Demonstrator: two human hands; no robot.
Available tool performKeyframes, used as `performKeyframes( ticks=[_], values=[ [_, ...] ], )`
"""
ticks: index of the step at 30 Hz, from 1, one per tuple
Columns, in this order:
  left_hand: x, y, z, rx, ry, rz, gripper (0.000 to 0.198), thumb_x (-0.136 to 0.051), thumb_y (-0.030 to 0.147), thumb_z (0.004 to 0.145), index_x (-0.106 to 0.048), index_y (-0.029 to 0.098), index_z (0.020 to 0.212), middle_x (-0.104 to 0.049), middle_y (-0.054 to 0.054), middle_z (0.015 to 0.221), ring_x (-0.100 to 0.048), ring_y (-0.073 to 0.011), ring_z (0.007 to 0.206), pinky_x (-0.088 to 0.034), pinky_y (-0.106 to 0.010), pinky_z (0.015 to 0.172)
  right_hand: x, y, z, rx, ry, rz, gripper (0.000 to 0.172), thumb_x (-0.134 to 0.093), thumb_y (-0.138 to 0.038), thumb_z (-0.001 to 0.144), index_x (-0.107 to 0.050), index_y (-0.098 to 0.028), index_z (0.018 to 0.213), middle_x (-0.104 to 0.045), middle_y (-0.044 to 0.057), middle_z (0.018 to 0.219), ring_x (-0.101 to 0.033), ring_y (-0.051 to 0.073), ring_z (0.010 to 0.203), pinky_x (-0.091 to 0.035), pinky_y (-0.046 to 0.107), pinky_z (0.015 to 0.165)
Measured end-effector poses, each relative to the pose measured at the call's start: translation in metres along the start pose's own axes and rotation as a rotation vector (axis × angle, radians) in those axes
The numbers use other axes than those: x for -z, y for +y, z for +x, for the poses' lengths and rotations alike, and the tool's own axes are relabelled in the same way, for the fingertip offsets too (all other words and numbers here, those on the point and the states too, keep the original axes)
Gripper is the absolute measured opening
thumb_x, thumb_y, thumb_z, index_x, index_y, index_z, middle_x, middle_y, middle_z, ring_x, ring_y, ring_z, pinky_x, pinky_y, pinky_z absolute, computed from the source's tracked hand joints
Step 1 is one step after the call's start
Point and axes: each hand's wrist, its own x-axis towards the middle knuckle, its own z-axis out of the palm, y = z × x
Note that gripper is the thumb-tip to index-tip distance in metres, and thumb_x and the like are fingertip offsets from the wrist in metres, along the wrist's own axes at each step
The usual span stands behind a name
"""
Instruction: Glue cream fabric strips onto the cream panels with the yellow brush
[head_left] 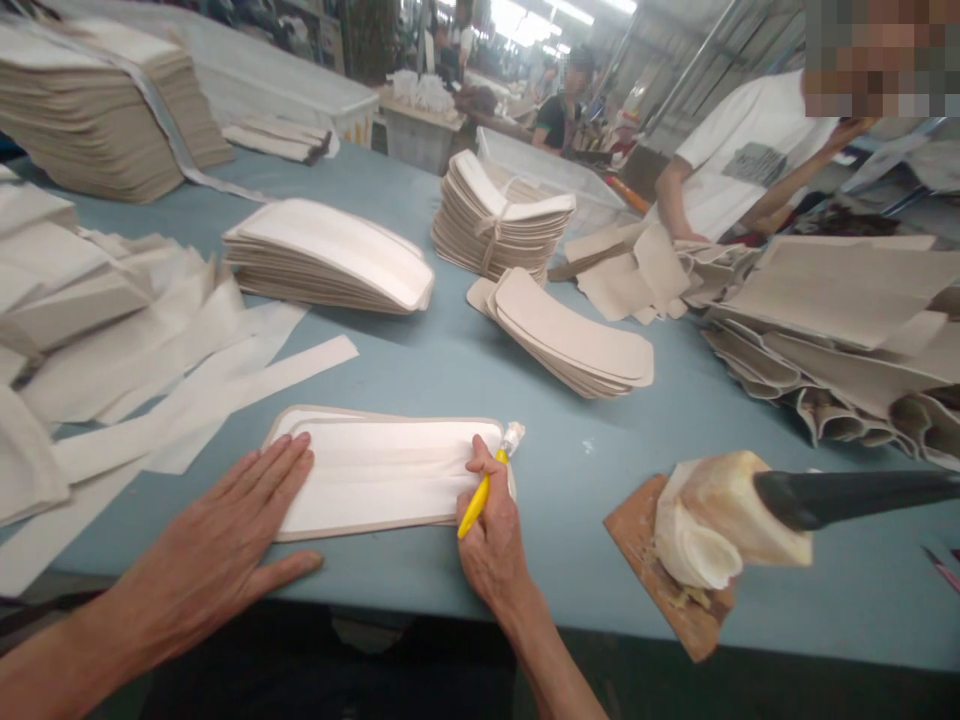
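Note:
In front of me lies a white fabric panel [382, 465] with a beige border and rounded corners, on the blue-green tabletop. My left hand [244, 505] rests flat across its left end, fingers stretched out and thumb spread onto the table. At the panel's right end, my right hand [491, 520] is closed around a yellow-handled brush [474, 508]. The brush's whitish, caked tip points away from me, by the panel's far right corner. Some fingers of the right hand touch the panel. To the right, a crusted glue pot [739, 510] with a dark handle sits on a brown board [637, 522].
Beyond the panel are a stack of white-topped panels [330, 250], a tied bundle [499, 215] and a fanned beige pile [577, 325]. Loose fabric pieces [112, 320] cover the left side; folded beige sheets [832, 310] lie at right. A person in a white shirt [739, 150] is across the table.

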Motion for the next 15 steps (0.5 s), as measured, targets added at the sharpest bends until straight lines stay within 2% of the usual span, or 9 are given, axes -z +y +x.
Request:
performKeyframes(
  ticks=[4, 7, 10, 12, 15],
  values=[
    [-0.001, -0.003, -0.012, 0.031, 0.009, 0.026, 0.086, -0.049, 0.055, 0.104, -0.008, 0.025, 0.173, -0.026, -0.015, 0.178, -0.041, -0.0429, 0.158, -0.037, -0.06, 0.129, -0.002, 0.002, 0.0, 0.042, 0.029, -0.024, 0.036, -0.044, -0.008, 0.095, -0.049, -0.023, 0.127, -0.049, 0.019, 0.165, -0.043, 0.022, 0.157, -0.041, 0.051, 0.127],
    [-0.006, 0.0, -0.014, 0.048, 0.009, 0.016, 0.081, -0.046, 0.044, 0.106, -0.003, 0.028, 0.172, -0.024, -0.017, 0.179, -0.039, -0.0452, 0.158, -0.04, -0.066, 0.126, -0.003, 0.0, 0.0, 0.095, 0.033, -0.104, 0.034, -0.047, -0.011, 0.097, -0.05, -0.022, 0.128, -0.053, 0.02, 0.162, -0.049, 0.026, 0.153, -0.045, 0.054, 0.124],
    [-0.011, 0.003, -0.014, 0.188, 0.031, 0.018, 0.083, -0.044, 0.05, 0.105, -0.001, 0.025, 0.172, -0.031, -0.02, 0.176, -0.047, -0.0475, 0.153, -0.047, -0.069, 0.119, -0.004, -0.002, -0.004, 0.165, 0.083, -0.25, 0.03, -0.057, -0.018, 0.096, -0.055, -0.022, 0.126, -0.058, 0.021, 0.156, -0.055, 0.033, 0.147, -0.049, 0.059, 0.118],
    [-0.012, 0.002, -0.015, 0.292, 0.055, 0.042, 0.082, -0.044, 0.055, 0.104, -0.011, 0.02, 0.171, -0.039, -0.024, 0.171, -0.049, -0.0474, 0.15, -0.049, -0.068, 0.118, -0.005, -0.003, -0.008, 0.174, 0.121, -0.316, 0.027, -0.061, -0.023, 0.098, -0.057, -0.022, 0.124, -0.059, 0.021, 0.154, -0.055, 0.036, 0.145, -0.051, 0.062, 0.114],
    [-0.009, 0.001, -0.013, 0.404, 0.065, 0.086, 0.065, -0.041, 0.055, 0.105, -0.046, 0.013, 0.154, -0.054, -0.025, 0.16, -0.052, -0.0475, 0.147, -0.051, -0.067, 0.115, -0.008, 0.0, -0.01, 0.181, 0.141, -0.349, 0.023, -0.061, -0.027, 0.1, -0.058, -0.022, 0.123, -0.06, 0.021, 0.153, -0.057, 0.038, 0.142, -0.052, 0.064, 0.11]
  ],
)
